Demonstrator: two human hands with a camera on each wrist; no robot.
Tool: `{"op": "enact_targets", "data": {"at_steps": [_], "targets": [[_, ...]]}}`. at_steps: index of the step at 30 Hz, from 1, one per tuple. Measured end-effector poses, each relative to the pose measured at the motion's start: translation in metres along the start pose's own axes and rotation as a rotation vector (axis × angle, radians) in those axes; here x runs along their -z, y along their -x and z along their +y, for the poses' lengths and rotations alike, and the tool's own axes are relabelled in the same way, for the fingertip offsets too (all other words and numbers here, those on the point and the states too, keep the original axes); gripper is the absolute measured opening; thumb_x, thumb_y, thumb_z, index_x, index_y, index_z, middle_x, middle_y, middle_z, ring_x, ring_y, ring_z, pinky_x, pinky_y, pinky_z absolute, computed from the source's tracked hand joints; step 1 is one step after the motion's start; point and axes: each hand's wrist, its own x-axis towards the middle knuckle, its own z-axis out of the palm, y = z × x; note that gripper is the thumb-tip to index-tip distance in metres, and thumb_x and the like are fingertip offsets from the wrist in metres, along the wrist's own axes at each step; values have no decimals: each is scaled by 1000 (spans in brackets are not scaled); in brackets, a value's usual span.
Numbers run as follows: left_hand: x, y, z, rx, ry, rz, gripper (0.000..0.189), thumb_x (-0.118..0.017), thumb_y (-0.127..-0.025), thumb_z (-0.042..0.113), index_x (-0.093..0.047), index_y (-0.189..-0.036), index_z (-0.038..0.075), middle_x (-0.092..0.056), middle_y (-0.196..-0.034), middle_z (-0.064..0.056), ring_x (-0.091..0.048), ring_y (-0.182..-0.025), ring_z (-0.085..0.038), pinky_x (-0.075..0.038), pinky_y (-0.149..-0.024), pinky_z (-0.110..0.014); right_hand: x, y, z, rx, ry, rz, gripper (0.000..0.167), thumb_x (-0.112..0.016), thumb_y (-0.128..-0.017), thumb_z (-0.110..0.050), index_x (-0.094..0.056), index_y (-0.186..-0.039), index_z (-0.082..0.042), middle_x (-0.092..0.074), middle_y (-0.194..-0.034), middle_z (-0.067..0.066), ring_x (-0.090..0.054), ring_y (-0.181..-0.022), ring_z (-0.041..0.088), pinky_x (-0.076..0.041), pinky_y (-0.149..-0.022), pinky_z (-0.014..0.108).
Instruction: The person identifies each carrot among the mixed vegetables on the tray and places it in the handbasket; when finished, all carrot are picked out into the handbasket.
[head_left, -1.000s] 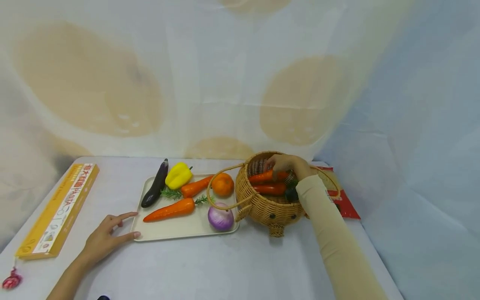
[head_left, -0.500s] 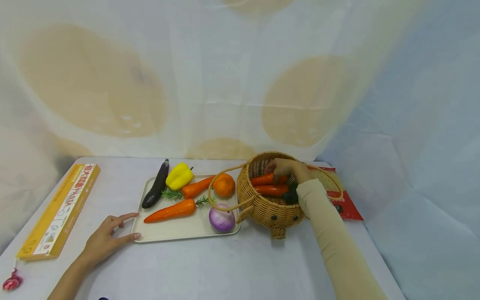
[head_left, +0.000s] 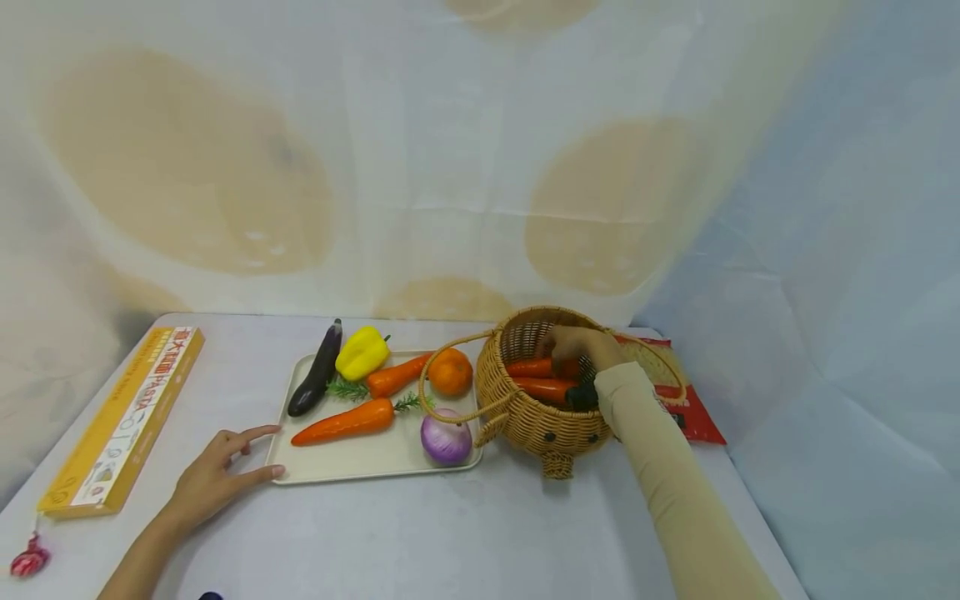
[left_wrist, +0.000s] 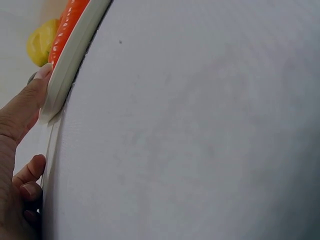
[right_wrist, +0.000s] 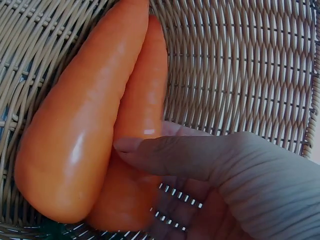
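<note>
The right hand (right_wrist: 235,175) is inside the wicker basket (head_left: 517,421), with thumb and fingers closed around one orange carrot (right_wrist: 142,95), which lies against a second carrot (right_wrist: 75,145). The left hand (head_left: 213,475) keeps thumb and index finger spread, both touching the pale tray (head_left: 367,463) beside the basket, on the counter (head_left: 450,533).

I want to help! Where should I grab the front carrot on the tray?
Probably round the thick end of the front carrot, beside its leaves, from above and the near side. That end is fattest, the other tapers, and the tray is bare in front, while another carrot lies behind.
</note>
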Motion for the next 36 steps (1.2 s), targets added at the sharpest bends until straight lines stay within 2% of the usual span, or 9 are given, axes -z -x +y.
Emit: {"op": "enact_targets", "data": {"at_steps": [4, 8, 11, 14, 20, 25, 30, 36], "targets": [[-5, -6, 2, -3, 4, 0, 72, -72, -82, 60, -53, -143, 27, -46, -104, -10, -42, -87, -23, -30, -66, -34, 3, 0, 7, -2, -20, 15, 41, -60, -87, 5, -61, -128, 0, -57, -132, 19, -56, -113, 29, -49, -94, 42], [-9, -14, 3, -7, 8, 2, 72, -72, -82, 61, -53, -143, 28, -46, -105, -10, -42, -87, -23, -31, -65, -34, 8, 3, 9, 38, -17, 65, 44, -65, -85, 2, -62, -128, 0, -58, -132, 20, -57, -100, 22, -51, -87, 39], [-12, -19, 4, -7, 3, 1, 73, -71, -81, 62, -53, -143, 28, -47, -105, -10, -43, -86, -23, -31, -65, -33, 16, 8, 6, 97, -12, 89, 46, -65, -84, 2, -60, -130, 3, -59, -129, 23, -58, -91, 21, -52, -85, 44], [-13, -21, 4, 3, -5, -1, 73, -71, -81, 63, -53, -143, 27, -48, -106, -11, -44, -86, -23, -32, -65, -33, 28, 15, -3, 147, -41, 82, 48, -64, -87, 2, -56, -134, 4, -61, -126, 26, -64, -95, 25, -51, -91, 49], [-8, -21, 3, 19, -10, -9, 75, -70, -82, 63, -52, -144, 25, -48, -107, -12, -44, -87, -24, -32, -65, -33, 51, 38, -42, 268, -26, 116, 49, -68, -87, -3, -57, -135, 1, -61, -128, 24, -60, -115, 35, -49, -96, 50], [-6, -25, 1, 23, -4, -12, 75, -70, -82, 62, -51, -145, 25, -47, -108, -12, -45, -89, -25, -32, -66, -34, 57, 53, -84, 405, -32, 158, 45, -71, -88, -7, -61, -131, -3, -64, -126, 22, -60, -119, 36, -49, -97, 46], [-6, -27, 0, 28, 5, -12, 76, -70, -82, 62, -50, -145, 25, -47, -109, -13, -45, -90, -26, -33, -66, -34, 46, 52, -125, 485, -29, 188, 45, -73, -86, -10, -63, -130, -7, -65, -127, 10, -62, -116, 28, -48, -100, 41], [-8, -29, 3, 12, 11, 16, 75, -71, -82, 62, -51, -144, 25, -47, -107, -12, -44, -88, -24, -31, -66, -34, 10, 37, -160, 553, -40, 157, 46, -74, -85, -6, -63, -130, -8, -64, -129, 9, -62, -114, 25, -47, -100, 38]]}}
